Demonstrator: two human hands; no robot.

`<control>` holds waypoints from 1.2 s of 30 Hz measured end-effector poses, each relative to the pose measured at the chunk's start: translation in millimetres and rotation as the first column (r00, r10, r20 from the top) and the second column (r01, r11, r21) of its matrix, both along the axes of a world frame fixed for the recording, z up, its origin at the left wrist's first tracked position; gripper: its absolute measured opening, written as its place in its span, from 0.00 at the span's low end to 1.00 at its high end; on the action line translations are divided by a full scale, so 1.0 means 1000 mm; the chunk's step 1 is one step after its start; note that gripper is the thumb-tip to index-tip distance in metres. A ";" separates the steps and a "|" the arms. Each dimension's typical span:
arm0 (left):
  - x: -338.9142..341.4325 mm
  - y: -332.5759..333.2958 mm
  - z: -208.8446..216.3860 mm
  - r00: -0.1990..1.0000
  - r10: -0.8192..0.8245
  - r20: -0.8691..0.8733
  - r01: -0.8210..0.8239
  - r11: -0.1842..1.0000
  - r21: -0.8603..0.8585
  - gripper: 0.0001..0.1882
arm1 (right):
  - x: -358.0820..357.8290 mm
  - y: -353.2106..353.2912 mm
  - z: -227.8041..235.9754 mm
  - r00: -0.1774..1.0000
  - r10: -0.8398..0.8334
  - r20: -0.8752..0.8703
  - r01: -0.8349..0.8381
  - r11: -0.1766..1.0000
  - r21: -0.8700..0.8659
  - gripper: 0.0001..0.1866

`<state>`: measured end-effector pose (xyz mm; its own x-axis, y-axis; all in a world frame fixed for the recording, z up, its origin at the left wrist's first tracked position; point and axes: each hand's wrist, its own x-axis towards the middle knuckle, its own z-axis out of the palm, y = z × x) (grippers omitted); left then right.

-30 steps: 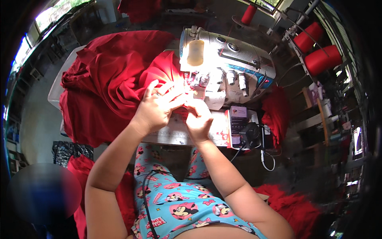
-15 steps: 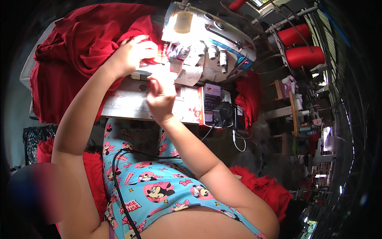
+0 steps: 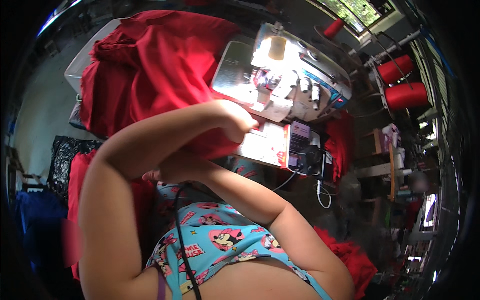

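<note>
My arms cross in front of the white sewing machine point(image 3: 325, 75), the left above the right. My left hand point(image 3: 236, 122) is at the table's front edge, its fingers curled down and closed on red cloth point(image 3: 212, 142) that hangs below it. My right hand point(image 3: 167, 171) is under my left forearm, beside more hanging red cloth; only a fingertip or thumb shows, and the other fingers are hidden. A large heap of red cloth point(image 3: 150, 60) spreads left of the machine. The machine's lamp shines brightly on the needle area, where no hand is.
A white plastic bin point(image 3: 87, 65) stands under the heap. Right of the machine lie a phone point(image 3: 300, 131) and a black device point(image 3: 311, 159) with cables. Red thread cones point(image 3: 406, 96) stand at the far right. More red cloth point(image 3: 345, 255) lies beside me, and a black cable crosses my lap.
Both hands have left the needle area. My left hand has swung right and toward me, while my right has moved down and left beneath it. The cloth has been drawn off the machine; the view has shifted.
</note>
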<state>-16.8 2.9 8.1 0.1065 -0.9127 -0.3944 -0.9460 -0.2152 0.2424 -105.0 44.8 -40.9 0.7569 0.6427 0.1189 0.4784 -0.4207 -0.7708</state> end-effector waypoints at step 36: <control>0.062 0.215 -0.067 0.318 0.800 -0.509 -0.937 0.182 -0.298 0.29 | 0.019 -0.096 -0.079 0.636 -0.510 0.580 0.696 0.703 -0.145 0.27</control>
<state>45.6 218.4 -58.9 0.9464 -0.3068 -0.1006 -0.1341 -0.6571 0.7418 -86.5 -51.3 -119.8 0.8889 0.1249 0.4408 0.2683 -0.9218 -0.2799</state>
